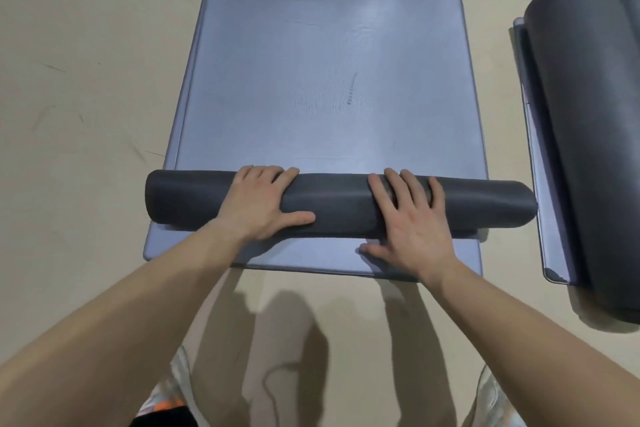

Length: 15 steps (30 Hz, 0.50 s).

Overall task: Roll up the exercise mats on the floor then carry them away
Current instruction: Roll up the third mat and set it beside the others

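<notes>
- Dark grey foam roll [341, 204] lies across the near end of the flat blue-grey exercise mat [329, 62].
- Your left hand [265, 206] cups it; your right hand [412, 218] presses flat, fingers spread, probably to keep the winding tight and even.
- A bigger rolled grey mat [581, 135] lies to the right, well apart.

— What's lying on the beige floor [86, 45]?
— A blue-grey mat [329, 62], its near end rolled up dark. Right of that mat, set apart, a second mat [581, 149], loosely rolled.
</notes>
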Motion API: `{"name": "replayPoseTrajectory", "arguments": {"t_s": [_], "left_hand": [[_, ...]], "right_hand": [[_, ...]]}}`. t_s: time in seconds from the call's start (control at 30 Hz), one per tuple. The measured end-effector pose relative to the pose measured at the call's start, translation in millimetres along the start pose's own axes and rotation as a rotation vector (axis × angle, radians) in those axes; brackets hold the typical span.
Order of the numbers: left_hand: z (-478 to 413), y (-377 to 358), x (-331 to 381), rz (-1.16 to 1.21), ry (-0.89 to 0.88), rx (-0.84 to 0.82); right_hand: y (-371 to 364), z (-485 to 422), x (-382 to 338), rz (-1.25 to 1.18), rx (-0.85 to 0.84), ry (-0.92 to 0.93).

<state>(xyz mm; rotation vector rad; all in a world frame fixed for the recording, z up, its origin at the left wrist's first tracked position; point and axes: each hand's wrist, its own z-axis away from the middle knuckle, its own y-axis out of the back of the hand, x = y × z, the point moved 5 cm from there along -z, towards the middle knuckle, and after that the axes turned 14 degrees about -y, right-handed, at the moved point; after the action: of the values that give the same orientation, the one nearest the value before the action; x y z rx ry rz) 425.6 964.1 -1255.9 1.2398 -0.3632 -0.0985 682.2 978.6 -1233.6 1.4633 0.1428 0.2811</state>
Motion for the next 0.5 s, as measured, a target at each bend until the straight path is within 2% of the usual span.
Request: {"name": "replayPoseTrajectory", "arguments": {"t_s": [0.07, 0.2, 0.33, 0.4, 0.5], "left_hand": [[-1.2, -0.7, 2.0, -0.033, 0.013, 0.025], [5.7, -10.8, 13.0, -0.269, -0.068, 0.13], [-4.6, -6.6, 5.5, -0.215, -0.086, 0.246], [-9.9, 1.7, 3.3, -0.178, -0.08, 0.188], [-7.6, 12.8, 6.8, -0.097, -0.049, -0.005]], "right_hand": [[-4.4, -16.9, 1.7, 0.004, -0.035, -0.006], [-8.0, -55.5, -1.7, 0.032, -0.18, -0.002], [-12.7, -53.5, -0.1, 0.106, -0.074, 0.002], [-5.5, -60.3, 0.1, 0.111, -0.103, 0.037], [7.2, -67.1, -1.4, 0.111, -0.346, 0.057]]}}
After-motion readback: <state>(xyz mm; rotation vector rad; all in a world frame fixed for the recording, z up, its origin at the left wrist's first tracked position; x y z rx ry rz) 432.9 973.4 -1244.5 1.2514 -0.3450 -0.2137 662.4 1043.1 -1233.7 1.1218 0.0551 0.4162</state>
